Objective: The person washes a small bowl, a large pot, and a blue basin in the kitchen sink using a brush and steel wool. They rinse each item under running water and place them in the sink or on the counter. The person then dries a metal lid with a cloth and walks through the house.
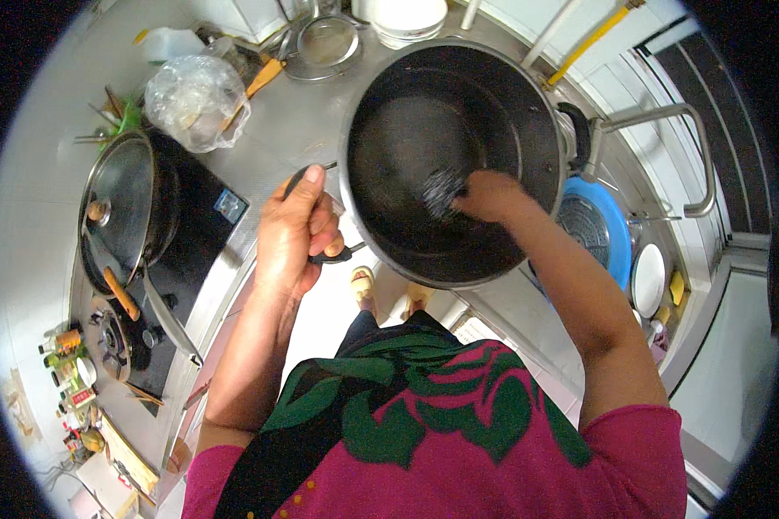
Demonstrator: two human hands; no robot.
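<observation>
A large, deep pot (422, 123) with a dark inside and a grey metal rim is tilted so that its mouth faces me. My left hand (298, 224) grips the black side handle (328, 255) on its left. Inside the pot, my right hand (493, 196) holds a steel wool scourer (445, 193) against or close to the dark inner surface; the fingertips are partly hidden. The pot's second black handle (578, 136) shows on the right side, beside the tap.
At left, a glass-lidded wok (159, 194) stands on the gas hob (195, 259). A clear plastic bag (191, 97) and a sieve (328, 40) lie behind on the steel counter (305, 123). On the right are a metal tap (701, 156), a blue basin (613, 224) and a white plate (649, 280).
</observation>
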